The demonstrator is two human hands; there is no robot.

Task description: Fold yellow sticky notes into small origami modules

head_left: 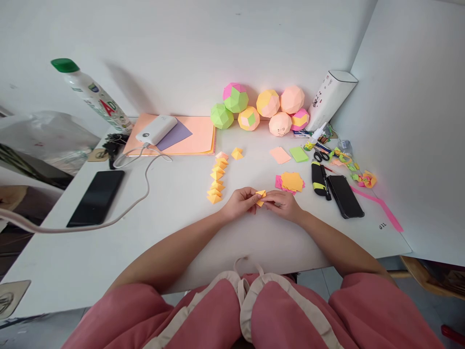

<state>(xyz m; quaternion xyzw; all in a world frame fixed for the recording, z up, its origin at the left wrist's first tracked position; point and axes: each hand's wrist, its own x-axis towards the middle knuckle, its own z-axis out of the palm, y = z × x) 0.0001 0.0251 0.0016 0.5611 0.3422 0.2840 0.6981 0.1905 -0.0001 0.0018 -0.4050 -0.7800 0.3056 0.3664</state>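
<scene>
Between my two hands is a small folded orange paper piece, held just above the desk. My left hand pinches it from the left with thumb and fingers. From the right, the fingertips of my right hand close on its other edge. A row of folded orange paper units lies to the left of my hands, and a single folded unit sits beyond it. Beyond my right hand lies a pile of orange and pink paper pieces.
Several paper balls stand along the wall. Peach and green paper stacks lie before them. To the right are scissors, a box cutter, a phone and paper scraps. A power bank, cable, another phone and spray bottle occupy the left.
</scene>
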